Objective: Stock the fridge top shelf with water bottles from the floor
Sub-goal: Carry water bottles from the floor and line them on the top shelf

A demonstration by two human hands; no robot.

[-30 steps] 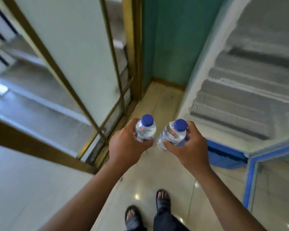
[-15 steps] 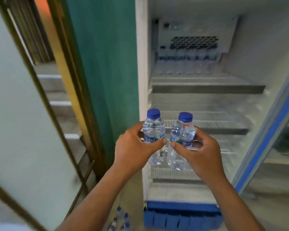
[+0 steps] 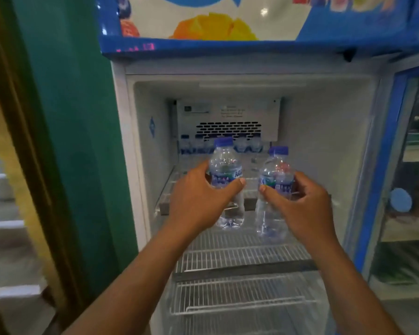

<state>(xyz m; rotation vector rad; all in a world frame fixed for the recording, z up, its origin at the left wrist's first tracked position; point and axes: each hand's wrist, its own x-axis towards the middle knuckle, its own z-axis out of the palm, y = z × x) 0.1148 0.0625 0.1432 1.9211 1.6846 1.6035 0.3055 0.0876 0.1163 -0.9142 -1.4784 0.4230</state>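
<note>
Top wire shelf [image 3: 169, 187]: row of small bottles [image 3: 196, 147] at back.

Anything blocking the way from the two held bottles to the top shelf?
Nothing visible does. The door is swung open to the right, and the top shelf is bare at the front. A row of bottles stands only along its back. The left bottle and right bottle are held just before it.
</note>
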